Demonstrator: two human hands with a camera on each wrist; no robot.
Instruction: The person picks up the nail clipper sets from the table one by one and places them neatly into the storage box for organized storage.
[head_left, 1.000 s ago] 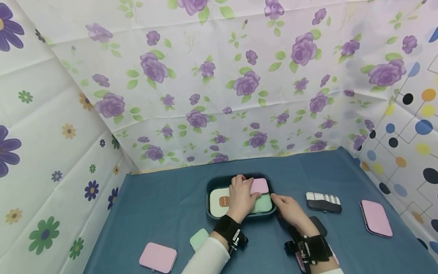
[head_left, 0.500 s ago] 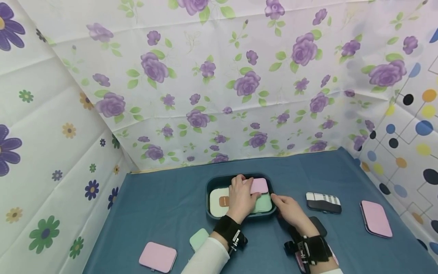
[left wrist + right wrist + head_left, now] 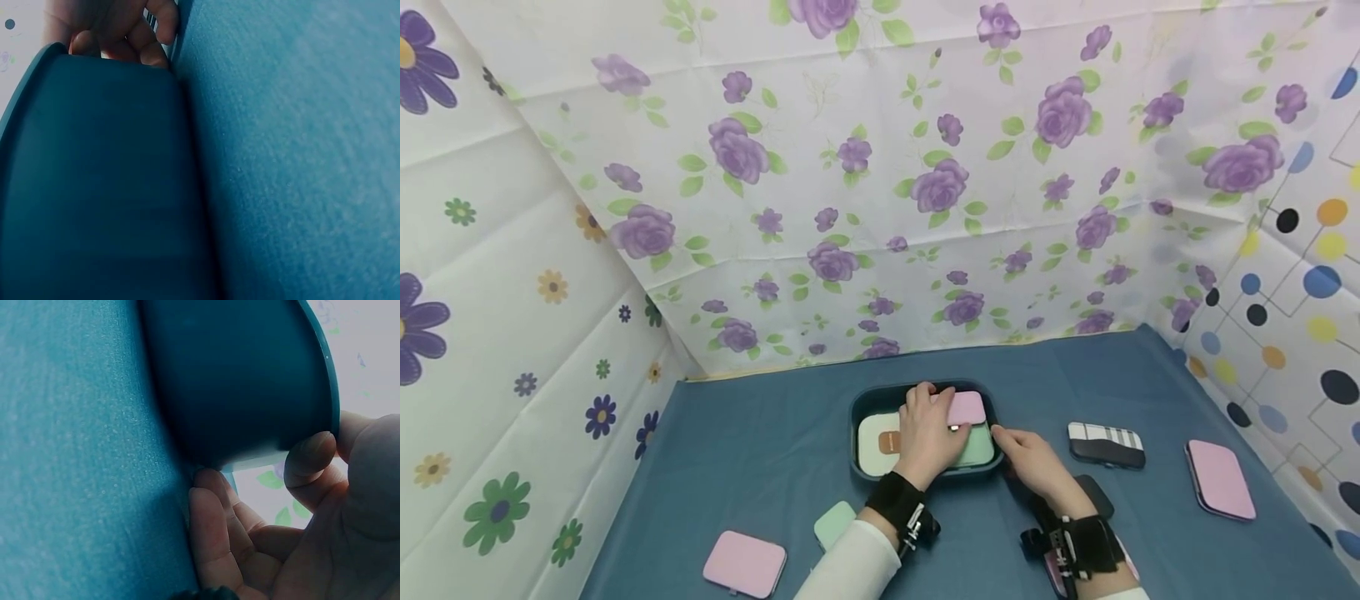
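In the head view a dark teal plastic bin stands on the cloth, holding several small cases. My left hand reaches in from the front and grips a pink case at the back right, thumb at its front edge. Beneath and in front of that case lies a mint green case. A cream case with a brown label sits to the left, partly covered by my hand. At the bin's right end my right hand pinches the rim; the right wrist view shows its bent fingers against the wall.
On the blue cloth lie a pink case, a mint case partly behind my left sleeve, a black-and-white case and another pink case. A dark case is partly under my right forearm. Patterned sheets wall the table.
Both hands keep nearly the same places. A small metal clasp now shows at the front edge of the pink case in my left hand. The view shifts very slightly.
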